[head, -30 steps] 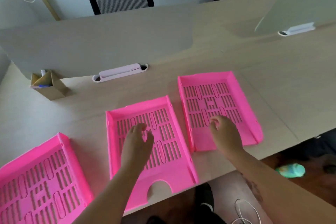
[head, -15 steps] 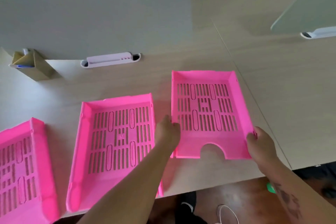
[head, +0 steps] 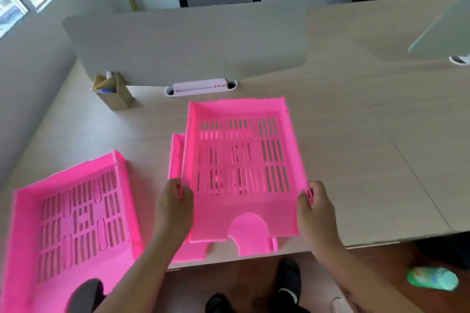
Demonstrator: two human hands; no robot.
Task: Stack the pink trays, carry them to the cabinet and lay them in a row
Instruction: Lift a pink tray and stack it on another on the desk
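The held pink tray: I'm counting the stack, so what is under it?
Under the held pink tray, gripped by the left hand and right hand, another pink tray shows at its left edge and front. Its slotted floor is mostly covered.

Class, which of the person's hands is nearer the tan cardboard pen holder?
Left. The left hand grips the held pink tray's left edge, below-right of the tan cardboard pen holder; the right hand grips its right edge, farther away.

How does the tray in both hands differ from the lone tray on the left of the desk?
The held tray is gripped at both side walls by the left hand and right hand, over a second tray; the left tray lies untouched on the desk, turned at an angle. Both are pink and slotted.
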